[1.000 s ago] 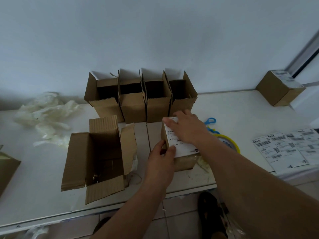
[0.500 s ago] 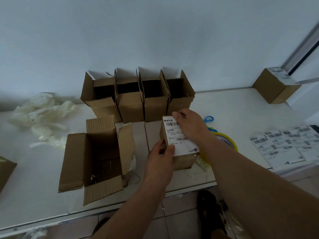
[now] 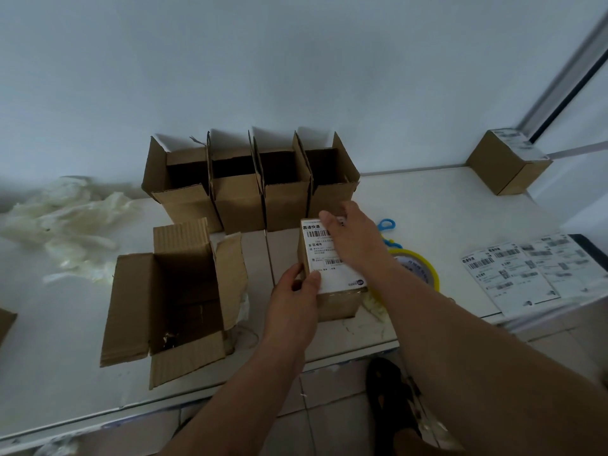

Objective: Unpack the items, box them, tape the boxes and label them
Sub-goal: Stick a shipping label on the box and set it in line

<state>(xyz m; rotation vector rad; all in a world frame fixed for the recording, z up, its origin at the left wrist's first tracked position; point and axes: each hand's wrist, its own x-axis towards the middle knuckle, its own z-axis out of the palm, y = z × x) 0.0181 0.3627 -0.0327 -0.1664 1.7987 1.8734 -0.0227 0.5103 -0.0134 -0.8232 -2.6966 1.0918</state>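
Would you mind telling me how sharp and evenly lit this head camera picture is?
Head view: dim, bluish light; wide-angle bending curves the table edge; the right hand is slightly motion-blurred; the label on the small box is only partly readable.

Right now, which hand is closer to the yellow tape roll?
The right hand. It rests on the labelled box just left of the tape roll; the left hand grips the box's far, left corner.

We see a white worktop against a pale wall. Below the worktop's front edge lies tiled floor, where a dark sandal rests beside a window frame's side.
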